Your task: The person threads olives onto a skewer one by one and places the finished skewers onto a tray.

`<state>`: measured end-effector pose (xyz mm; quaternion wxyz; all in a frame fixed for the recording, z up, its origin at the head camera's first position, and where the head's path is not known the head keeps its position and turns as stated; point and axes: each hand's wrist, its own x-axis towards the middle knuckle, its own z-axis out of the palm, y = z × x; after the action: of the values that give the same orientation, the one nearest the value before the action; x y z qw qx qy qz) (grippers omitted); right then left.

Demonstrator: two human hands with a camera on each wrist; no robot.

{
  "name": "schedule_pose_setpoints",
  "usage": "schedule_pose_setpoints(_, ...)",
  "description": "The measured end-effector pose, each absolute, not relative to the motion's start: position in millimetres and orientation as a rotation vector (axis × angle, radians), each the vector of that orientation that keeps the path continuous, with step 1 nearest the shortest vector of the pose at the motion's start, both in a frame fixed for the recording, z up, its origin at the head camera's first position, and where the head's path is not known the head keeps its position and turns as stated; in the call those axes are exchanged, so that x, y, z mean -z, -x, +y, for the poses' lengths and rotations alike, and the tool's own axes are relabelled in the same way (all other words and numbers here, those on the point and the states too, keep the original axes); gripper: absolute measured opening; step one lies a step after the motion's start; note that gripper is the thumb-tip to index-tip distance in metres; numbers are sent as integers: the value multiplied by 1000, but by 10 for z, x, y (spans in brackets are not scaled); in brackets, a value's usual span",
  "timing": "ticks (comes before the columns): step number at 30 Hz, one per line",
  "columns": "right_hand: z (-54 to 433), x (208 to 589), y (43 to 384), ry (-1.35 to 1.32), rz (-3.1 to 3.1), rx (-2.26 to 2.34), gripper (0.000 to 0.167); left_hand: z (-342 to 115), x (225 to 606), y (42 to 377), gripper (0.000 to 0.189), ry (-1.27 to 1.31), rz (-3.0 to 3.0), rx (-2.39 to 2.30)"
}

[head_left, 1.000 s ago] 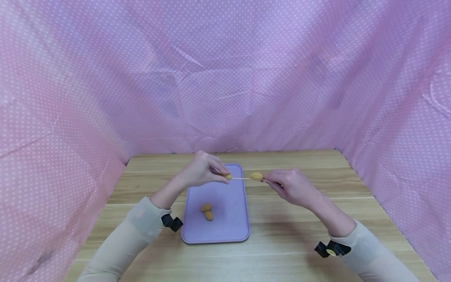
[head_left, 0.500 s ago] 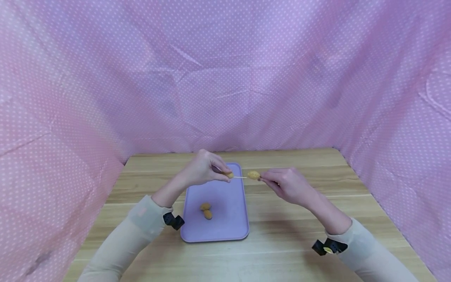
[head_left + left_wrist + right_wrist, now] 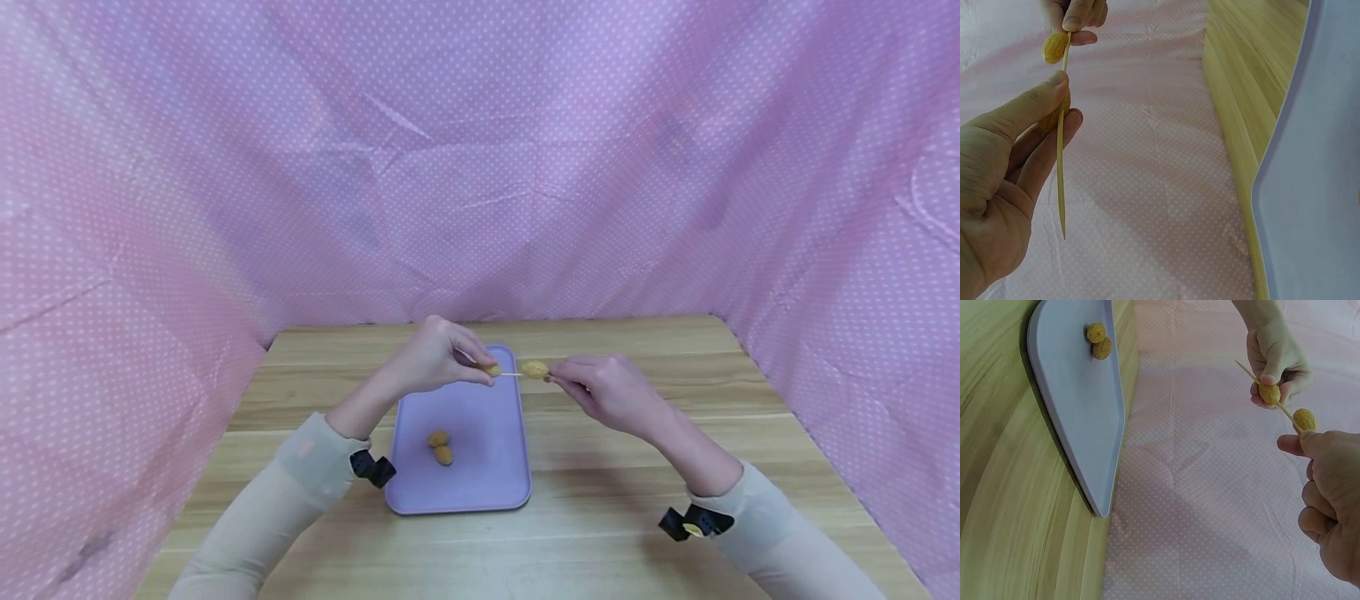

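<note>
A thin wooden skewer runs through two yellow-brown, wrinkled oval balls, held up above the far part of the tray. My left hand pinches one ball between thumb and fingers, and the skewer's pointed end sticks out past it. At the other end, my right hand pinches the skewer between thumb and fingertip, right beside the second ball. A short stretch of bare skewer shows between the balls. The right hand covers the skewer's blunt end.
A lilac tray lies on the wooden table. Two more yellow-brown balls rest against each other on its left side. Pink dotted cloth hangs around the back and sides.
My hands have come closer together: the right hand has moved left and the left slightly right. The bare stretch of skewer between the two balls has become shorter.
</note>
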<state>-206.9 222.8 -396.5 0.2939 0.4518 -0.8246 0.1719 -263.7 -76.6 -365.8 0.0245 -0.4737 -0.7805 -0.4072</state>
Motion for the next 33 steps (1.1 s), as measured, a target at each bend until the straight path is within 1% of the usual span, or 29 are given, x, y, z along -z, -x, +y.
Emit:
schedule_pose_setpoints(2, 2222, 3966, 2074, -1204, -2199, -456, 19, -761, 3654, 2641, 17, 1469, -2422, 1246)
schedule_pose_setpoints(3, 2218, 3967, 2078, -1203, -2199, -455, 19, -758, 3651, 2642, 17, 1473, -2426, 1243)
schedule_pose_setpoints(5, 2217, 3963, 2078, -1202, -2205, -455, 29, -746, 3645, 2643, 17, 1481, -2430, 1245)
schedule_pose_setpoints(6, 2217, 3963, 2077, -1200, -2207, -453, 38, -742, 3639, 2641, 17, 1484, -2433, 1244)
schedule_pose_setpoints(7, 2217, 3960, 2075, -1196, -2216, -449, 37, -738, 3636, 2642, 17, 1488, -2433, 1240)
schedule_pose_setpoints(9, 2213, 3956, 2073, -1193, -2228, -449, 27, -732, 3631, 2642, 16, 1491, -2437, 1243)
schedule_pose_setpoints(12, 2206, 3954, 2071, -1194, -2238, -454, 7, -725, 3623, 2632, 16, 1490, -2443, 1248)
schedule_pose_setpoints(14, 2200, 3955, 2072, -1200, -2237, -461, 6, -723, 3621, 2623, 17, 1483, -2448, 1254)
schedule_pose_setpoints(18, 2190, 3960, 2067, -1210, -2227, -475, 10, -718, 3607, 2590, 16, 1473, -2453, 1262)
schedule_pose_setpoints(23, 2179, 3972, 2059, -1223, -2209, -483, 9, -698, 3590, 2554, 15, 1477, -2459, 1278)
schedule_pose_setpoints(28, 2163, 3992, 2054, -1226, -2200, -484, 15, -677, 3600, 2541, 16, 1472, -2467, 1271)
schedule_pose_setpoints(30, 2157, 3996, 2053, -1224, -2200, -482, 12, -672, 3599, 2537, 16, 1465, -2470, 1264)
schedule_pose_setpoints(33, 2147, 4002, 2054, -1218, -2197, -468, 3, -666, 3590, 2529, 16, 1458, -2481, 1253)
